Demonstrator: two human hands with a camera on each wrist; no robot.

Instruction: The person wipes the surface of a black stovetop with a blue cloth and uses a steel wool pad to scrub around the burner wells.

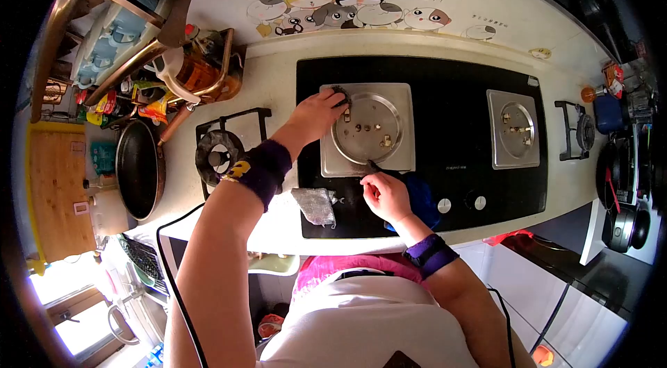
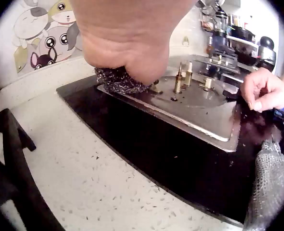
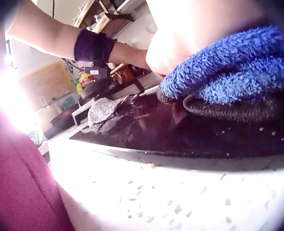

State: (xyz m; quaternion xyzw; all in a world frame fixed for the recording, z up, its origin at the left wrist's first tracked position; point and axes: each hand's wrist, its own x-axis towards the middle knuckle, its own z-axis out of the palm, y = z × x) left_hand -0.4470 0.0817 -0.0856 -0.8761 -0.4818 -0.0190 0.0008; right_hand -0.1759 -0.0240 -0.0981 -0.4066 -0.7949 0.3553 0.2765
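My left hand point(image 1: 316, 116) grips a dark steel wool scrubber point(image 2: 120, 82) at the upper left corner of the left metal burner plate point(image 1: 330, 160). In the left wrist view the scrubber bunches under the palm, right at the plate's edge. Brass burner fittings point(image 2: 178, 84) stick up from the round recess. At the plate's front edge, my right hand point(image 1: 388, 196) has curled fingers holding a blue cloth point(image 3: 223, 67) with a dark border. That cloth lies bunched on the black cooktop point(image 1: 451, 111). A silver mesh cloth point(image 1: 316, 207) rests left of the right hand.
A black pan support point(image 1: 260, 118) with a burner piece sits left of the cooktop, near a frying pan point(image 1: 141, 169). The right burner plate point(image 1: 495, 153) is also uncovered. A rack point(image 1: 226, 55) with bottles stands at the back left; pots point(image 1: 625, 226) are far right.
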